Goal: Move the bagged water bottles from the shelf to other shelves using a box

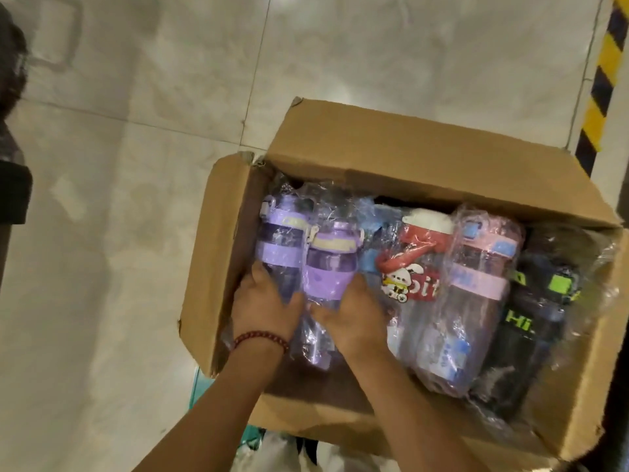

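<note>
Pale floor tiles (136, 165) lay under the cardboard box (391, 148), loaded with bagged bottles side by side. Left hand (262, 306) and right hand (350, 318) curled fingers round the nearer purple bottle (328, 267). Loaded, I'd judge; shelving remained.

floor (136, 165): pale glossy tiles, glare | hazard stripe (602, 63): yellow-black, right edge | left edge: dark shape, possibly furniture
</note>
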`<state>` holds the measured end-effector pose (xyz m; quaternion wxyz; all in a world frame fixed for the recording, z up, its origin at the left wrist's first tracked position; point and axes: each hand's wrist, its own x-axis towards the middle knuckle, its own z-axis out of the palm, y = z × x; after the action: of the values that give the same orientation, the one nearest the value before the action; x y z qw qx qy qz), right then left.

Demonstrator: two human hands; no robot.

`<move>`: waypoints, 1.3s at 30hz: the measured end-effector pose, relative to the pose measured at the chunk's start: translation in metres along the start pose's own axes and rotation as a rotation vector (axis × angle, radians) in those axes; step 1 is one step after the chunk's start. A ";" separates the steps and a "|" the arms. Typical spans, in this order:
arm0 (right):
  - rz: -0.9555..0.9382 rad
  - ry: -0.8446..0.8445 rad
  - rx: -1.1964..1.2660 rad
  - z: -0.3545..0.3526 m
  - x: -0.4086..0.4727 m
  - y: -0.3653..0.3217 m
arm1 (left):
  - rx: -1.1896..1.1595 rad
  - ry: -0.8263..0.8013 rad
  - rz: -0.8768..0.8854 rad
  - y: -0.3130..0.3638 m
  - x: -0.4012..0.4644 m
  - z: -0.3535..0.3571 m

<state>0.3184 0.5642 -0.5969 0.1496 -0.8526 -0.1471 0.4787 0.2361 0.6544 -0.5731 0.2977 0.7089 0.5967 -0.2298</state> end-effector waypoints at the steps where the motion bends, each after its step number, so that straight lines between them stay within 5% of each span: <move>1: 0.015 -0.002 0.062 0.003 0.004 0.002 | -0.008 0.021 -0.019 0.000 0.001 0.002; 16: 0.069 0.101 0.308 0.013 0.007 0.004 | -0.133 0.052 -0.094 0.004 0.003 0.014; 24: 0.101 0.000 0.415 -0.002 0.008 0.007 | -0.453 -0.013 -0.229 0.004 0.014 0.007; 30: 0.108 0.006 0.514 -0.005 0.002 0.021 | -0.237 -0.038 -0.206 0.012 0.012 0.011; 39: 0.059 -0.093 0.752 -0.021 -0.012 0.026 | -0.655 -0.138 -0.140 0.007 -0.002 -0.008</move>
<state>0.3328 0.5334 -0.5876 0.4315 -0.7193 0.0567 0.5414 0.2421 0.6583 -0.5650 0.5329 0.5159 0.6643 -0.0934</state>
